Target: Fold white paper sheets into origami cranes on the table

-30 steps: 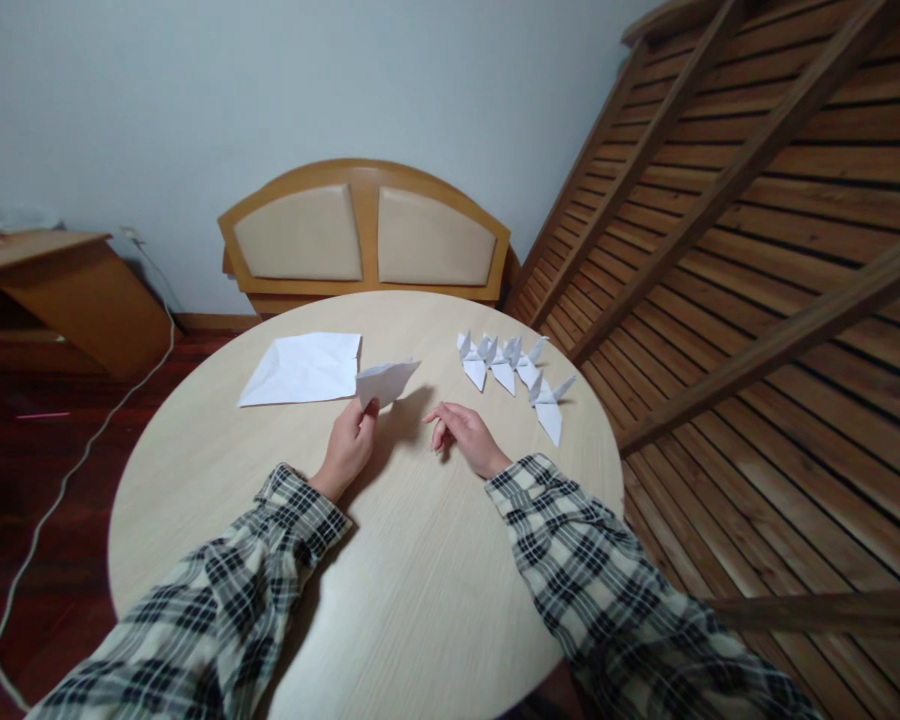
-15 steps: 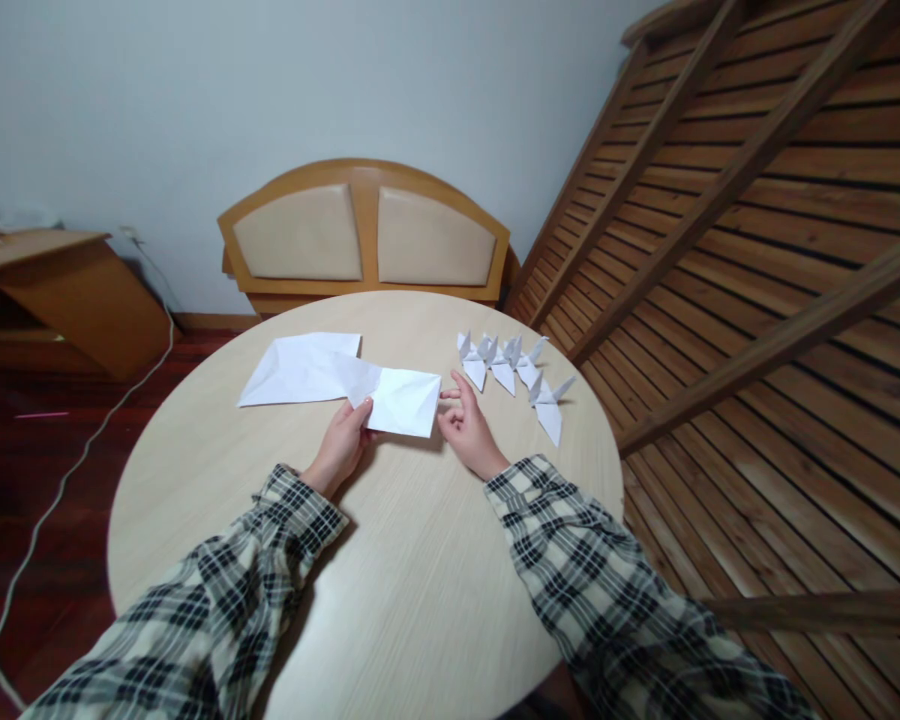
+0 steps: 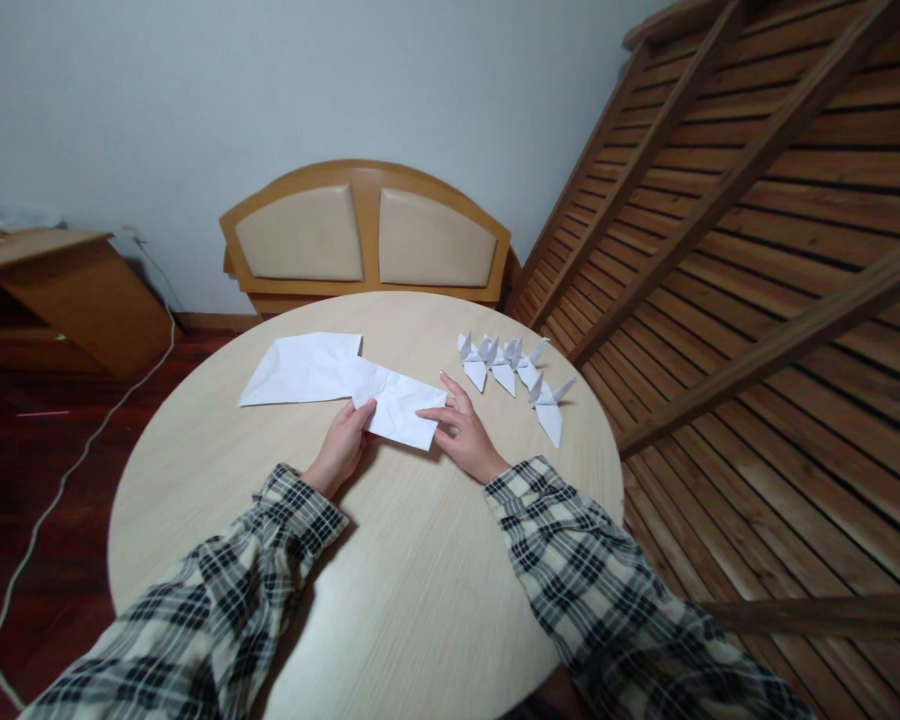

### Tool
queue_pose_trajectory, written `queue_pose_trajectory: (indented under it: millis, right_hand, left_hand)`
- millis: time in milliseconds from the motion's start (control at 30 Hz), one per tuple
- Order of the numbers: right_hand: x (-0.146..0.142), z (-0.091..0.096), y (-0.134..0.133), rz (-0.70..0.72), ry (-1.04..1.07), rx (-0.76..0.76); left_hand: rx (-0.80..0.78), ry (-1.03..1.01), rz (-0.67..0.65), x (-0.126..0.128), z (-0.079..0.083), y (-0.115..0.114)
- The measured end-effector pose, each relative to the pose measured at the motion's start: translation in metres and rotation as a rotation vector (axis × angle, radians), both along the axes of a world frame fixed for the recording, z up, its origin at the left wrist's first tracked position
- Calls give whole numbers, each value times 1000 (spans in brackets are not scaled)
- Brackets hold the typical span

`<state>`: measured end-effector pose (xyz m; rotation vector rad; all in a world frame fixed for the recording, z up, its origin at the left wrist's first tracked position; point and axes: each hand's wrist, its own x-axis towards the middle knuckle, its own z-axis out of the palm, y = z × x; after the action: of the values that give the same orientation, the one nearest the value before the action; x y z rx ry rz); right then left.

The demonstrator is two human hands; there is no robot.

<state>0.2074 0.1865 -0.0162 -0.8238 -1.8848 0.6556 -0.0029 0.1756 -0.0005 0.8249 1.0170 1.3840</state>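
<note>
A creased white sheet of paper (image 3: 397, 400) is held a little above the table, tilted down to the right. My left hand (image 3: 343, 440) pinches its near left edge, thumb on top. At the right end, my right hand (image 3: 466, 432) has a finger laid over the paper and others beneath its edge, while the index finger points up. More white paper (image 3: 300, 368) lies flat behind my left hand, partly overlapped by the held sheet. Several folded paper cranes (image 3: 504, 362) stand beyond my right hand, with one crane (image 3: 547, 408) nearer to me.
The round pale wooden table (image 3: 405, 600) carries all the paper. Behind it stands a headboard (image 3: 367, 235) with two padded panels. A slatted wooden panel (image 3: 757, 250) leans close on the right. A white cable (image 3: 67, 480) runs over the dark floor at left, near a desk (image 3: 60, 300).
The held paper has tipped down at its right end. My right hand, just off the edge before, now has its fingers on the paper. My left hand has kept its place.
</note>
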Motion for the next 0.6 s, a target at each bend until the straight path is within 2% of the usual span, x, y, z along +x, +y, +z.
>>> queue_pose_trajectory:
  millis: [367, 600]
  right_hand:
    - [2, 4, -2, -39, -37, -77]
    - [1, -1, 2, -61, -37, -38]
  left_hand:
    - [10, 23, -21, 2, 4, -2]
    - [-22, 25, -52, 3, 8, -3]
